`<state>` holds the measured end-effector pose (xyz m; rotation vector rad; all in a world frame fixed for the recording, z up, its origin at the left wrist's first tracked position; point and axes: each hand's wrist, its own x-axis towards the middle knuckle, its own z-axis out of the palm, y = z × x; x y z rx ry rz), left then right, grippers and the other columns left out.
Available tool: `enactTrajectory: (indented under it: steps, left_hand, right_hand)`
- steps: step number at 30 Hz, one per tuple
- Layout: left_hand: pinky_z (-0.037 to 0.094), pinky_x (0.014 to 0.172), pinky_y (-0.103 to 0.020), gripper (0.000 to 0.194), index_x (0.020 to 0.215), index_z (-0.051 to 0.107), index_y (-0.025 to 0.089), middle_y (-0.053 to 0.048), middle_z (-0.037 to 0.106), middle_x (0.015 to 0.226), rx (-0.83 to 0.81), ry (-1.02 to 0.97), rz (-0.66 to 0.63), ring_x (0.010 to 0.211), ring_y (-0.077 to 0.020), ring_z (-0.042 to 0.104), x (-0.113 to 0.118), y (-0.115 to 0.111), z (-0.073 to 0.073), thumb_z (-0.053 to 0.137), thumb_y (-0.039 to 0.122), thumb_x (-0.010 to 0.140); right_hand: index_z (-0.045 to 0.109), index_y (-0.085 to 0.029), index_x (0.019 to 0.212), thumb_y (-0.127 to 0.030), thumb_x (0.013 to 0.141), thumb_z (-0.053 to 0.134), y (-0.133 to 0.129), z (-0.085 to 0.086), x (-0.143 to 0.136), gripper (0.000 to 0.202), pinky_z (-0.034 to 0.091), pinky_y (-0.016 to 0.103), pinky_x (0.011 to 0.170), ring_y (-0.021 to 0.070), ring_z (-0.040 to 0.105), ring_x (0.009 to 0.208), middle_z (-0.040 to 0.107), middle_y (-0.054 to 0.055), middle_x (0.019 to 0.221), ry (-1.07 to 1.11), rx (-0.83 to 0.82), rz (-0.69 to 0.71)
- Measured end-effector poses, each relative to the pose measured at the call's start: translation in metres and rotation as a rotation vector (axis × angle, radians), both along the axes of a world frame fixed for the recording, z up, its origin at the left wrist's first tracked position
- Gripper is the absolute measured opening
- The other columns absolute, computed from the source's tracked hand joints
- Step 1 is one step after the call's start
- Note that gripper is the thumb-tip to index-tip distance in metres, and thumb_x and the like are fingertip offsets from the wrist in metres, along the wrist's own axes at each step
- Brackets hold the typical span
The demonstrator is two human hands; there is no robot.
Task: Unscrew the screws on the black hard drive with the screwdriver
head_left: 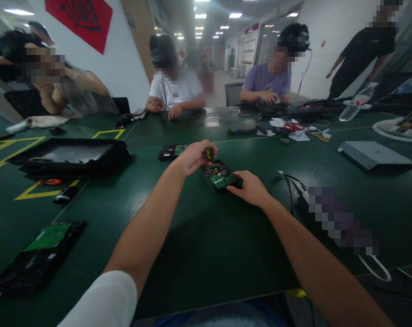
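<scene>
Right in front of me, a hard drive [219, 175] lies at a slant on the green table, its green circuit board facing up. My left hand [196, 156] is closed round a screwdriver [209, 154] with a black and yellow handle, over the drive's far end. The screwdriver's tip is too small to make out. My right hand [250, 187] grips the near right corner of the drive, thumb along its edge. Just beyond my left wrist rests a second hard drive [168, 152], partly covered by the hand.
Another board-bearing drive [49, 238] lies near left, below a black tray [70, 156]. To the right are a cable [289, 190], a grey metal box [376, 154] and a plastic bottle [357, 102]. Several people sit across the table [206, 254]; one stands at far right.
</scene>
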<state>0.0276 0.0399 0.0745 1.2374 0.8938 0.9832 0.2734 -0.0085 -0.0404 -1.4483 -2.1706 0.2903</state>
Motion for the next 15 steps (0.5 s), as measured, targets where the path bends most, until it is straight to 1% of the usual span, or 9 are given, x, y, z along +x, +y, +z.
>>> enactTrajectory:
  steps: [3, 5, 8, 11, 15]
  left_hand:
    - [0.052, 0.060, -0.025, 0.022, 0.084, 0.072, 0.014, -0.008, 0.067, 0.085, 0.037, 0.042, 0.021, 0.078, -0.0169, 0.063, -0.0021, -0.0003, 0.0014, 0.064, 0.034, 0.082]
    - [0.053, 0.062, -0.026, 0.024, 0.089, 0.073, 0.014, -0.008, 0.067, 0.085, 0.026, 0.038, -0.019, 0.080, -0.0182, 0.065, -0.0021, -0.0013, 0.0016, 0.065, 0.036, 0.083]
    - [0.055, 0.063, -0.028, 0.025, 0.094, 0.069, 0.015, -0.009, 0.070, 0.087, -0.037, -0.019, -0.069, 0.082, -0.0202, 0.068, -0.0003, -0.0021, -0.0001, 0.066, 0.038, 0.084]
    - [0.055, 0.063, -0.029, 0.024, 0.091, 0.065, 0.016, -0.011, 0.074, 0.090, -0.094, -0.087, -0.061, 0.085, -0.0217, 0.070, 0.0017, -0.0014, -0.0026, 0.063, 0.040, 0.086]
    - [0.055, 0.064, -0.029, 0.022, 0.087, 0.063, 0.016, -0.012, 0.075, 0.090, -0.102, -0.103, -0.042, 0.084, -0.0216, 0.071, 0.0004, 0.0010, -0.0035, 0.060, 0.038, 0.087]
  right_hand:
    - [0.065, -0.026, 0.126, -0.059, 0.087, 0.071, -0.0002, 0.0004, 0.0001, 0.052, 0.051, 0.041, 0.094, 0.0270, 0.064, 0.108, 0.067, 0.009, 0.123, 0.003, -0.010, -0.006]
    - [0.065, -0.026, 0.126, -0.059, 0.086, 0.071, -0.0003, 0.0009, -0.0002, 0.052, 0.051, 0.041, 0.094, 0.0270, 0.064, 0.108, 0.067, 0.009, 0.123, 0.002, -0.015, -0.009]
    - [0.065, -0.026, 0.127, -0.060, 0.086, 0.072, -0.0001, 0.0008, -0.0002, 0.053, 0.051, 0.041, 0.094, 0.0270, 0.064, 0.108, 0.067, 0.009, 0.123, -0.002, -0.024, -0.017]
    - [0.064, -0.025, 0.128, -0.060, 0.086, 0.071, 0.0002, 0.0005, 0.0005, 0.055, 0.051, 0.041, 0.094, 0.0268, 0.064, 0.107, 0.067, 0.008, 0.123, 0.002, -0.027, -0.014]
    - [0.064, -0.025, 0.128, -0.060, 0.087, 0.071, -0.0009, 0.0026, 0.0005, 0.054, 0.051, 0.042, 0.094, 0.0274, 0.064, 0.109, 0.066, 0.009, 0.124, 0.006, -0.038, -0.006]
